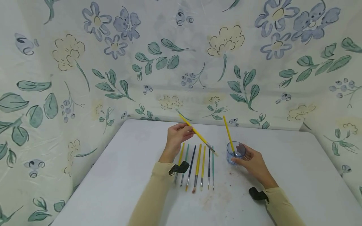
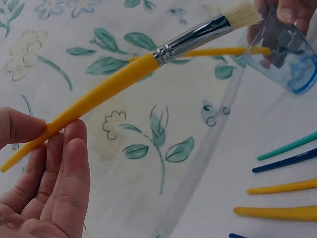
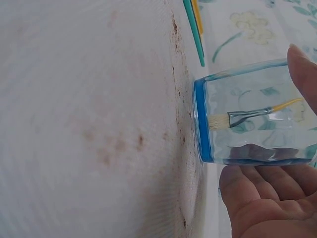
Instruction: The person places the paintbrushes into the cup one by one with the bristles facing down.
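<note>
My left hand (image 1: 176,137) pinches a yellow-handled paintbrush (image 1: 198,133) between thumb and fingertips, low on its handle. That brush slants down to the right, its pale flat bristles (image 2: 243,16) pointing toward the glass. My right hand (image 1: 255,163) grips a clear, blue-tinted drinking glass (image 1: 229,158), thumb on one side and fingers on the other. Inside the glass a second yellow paintbrush (image 1: 227,131) leans with its handle up. Its bristles (image 3: 219,122) are down near the blue base in the right wrist view.
Between the hands, several paintbrushes with yellow, teal and dark blue handles lie in a row, such as a thick yellow one (image 1: 198,163). Brownish smudges (image 1: 215,199) mark the white table (image 1: 113,175). A floral cloth (image 1: 195,75) hangs behind and at the sides.
</note>
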{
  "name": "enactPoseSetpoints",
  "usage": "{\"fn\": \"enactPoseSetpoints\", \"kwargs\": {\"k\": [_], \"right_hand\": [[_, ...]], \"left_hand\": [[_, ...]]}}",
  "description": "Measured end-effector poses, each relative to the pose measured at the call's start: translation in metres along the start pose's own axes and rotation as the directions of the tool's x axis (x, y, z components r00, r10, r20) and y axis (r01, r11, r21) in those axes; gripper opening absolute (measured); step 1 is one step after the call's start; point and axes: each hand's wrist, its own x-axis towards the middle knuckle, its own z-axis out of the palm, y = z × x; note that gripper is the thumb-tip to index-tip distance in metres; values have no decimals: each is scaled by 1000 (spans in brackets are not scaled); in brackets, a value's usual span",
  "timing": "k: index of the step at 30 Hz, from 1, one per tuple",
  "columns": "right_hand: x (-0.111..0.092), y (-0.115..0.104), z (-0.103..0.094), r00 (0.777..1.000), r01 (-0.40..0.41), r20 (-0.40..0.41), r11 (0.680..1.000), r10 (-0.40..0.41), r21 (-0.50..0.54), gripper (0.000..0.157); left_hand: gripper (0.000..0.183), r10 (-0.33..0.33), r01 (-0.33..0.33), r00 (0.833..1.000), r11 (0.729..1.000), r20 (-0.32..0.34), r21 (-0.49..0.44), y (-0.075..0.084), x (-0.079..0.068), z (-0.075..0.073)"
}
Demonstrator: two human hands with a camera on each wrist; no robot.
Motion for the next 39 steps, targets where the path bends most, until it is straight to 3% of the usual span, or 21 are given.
{"fn": "enactPoseSetpoints", "kwargs": {"k": [25,39], "right_hand": [[2,0,2,1000,-27,-4,1000,27,11,96],[3,0,2,999,-38,3,999,38,28,95]], "left_hand": [[20,63,-67,995,997,80,42,1,5,51],[18,81,-97,990,986,117,137,-11,4,71]]}}
